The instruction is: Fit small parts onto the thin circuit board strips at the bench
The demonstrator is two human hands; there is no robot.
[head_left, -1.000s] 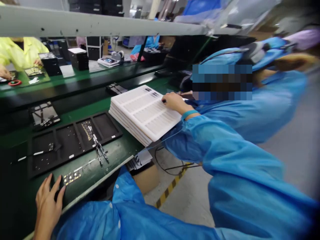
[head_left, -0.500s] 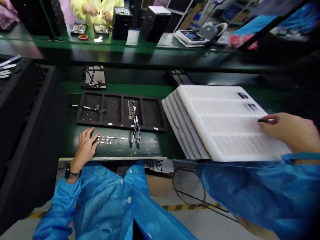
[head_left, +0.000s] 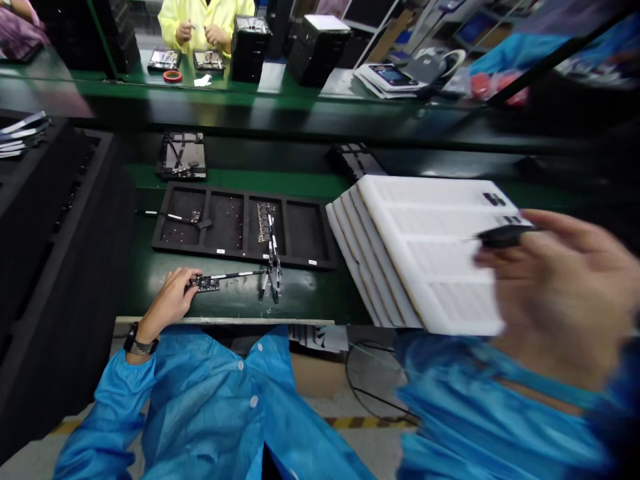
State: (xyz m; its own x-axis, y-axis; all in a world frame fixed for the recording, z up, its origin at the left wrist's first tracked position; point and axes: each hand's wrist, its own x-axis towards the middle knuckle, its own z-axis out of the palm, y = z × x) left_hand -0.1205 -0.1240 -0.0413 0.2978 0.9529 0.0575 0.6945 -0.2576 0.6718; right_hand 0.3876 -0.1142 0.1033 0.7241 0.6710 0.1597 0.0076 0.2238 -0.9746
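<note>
My left hand [head_left: 173,297] pinches the left end of a small circuit board [head_left: 206,284] just above the green bench. A thin black-and-white cable [head_left: 237,274] runs from the board to the right, towards a bundle of similar cables [head_left: 273,267]. My right hand [head_left: 565,287], smeared by motion, is raised over the right part of a white foam tray [head_left: 395,193]. Between its thumb and fingers is a dark, elongated object [head_left: 505,235], too blurred to name. Small black pieces [head_left: 494,199] sit in the tray's upper right slots.
A black compartment tray [head_left: 225,250] holds small boards and cables. Behind it lies a flat device [head_left: 183,155] with dark straps. Black foam stacks [head_left: 55,220] stand on the left. Across the bench, a person in yellow [head_left: 207,27] works beside black stacks [head_left: 250,50].
My right hand has lifted from the white tray and come closer to me, bringing the dark object. My left hand has lifted and tilted the circuit board slightly.
</note>
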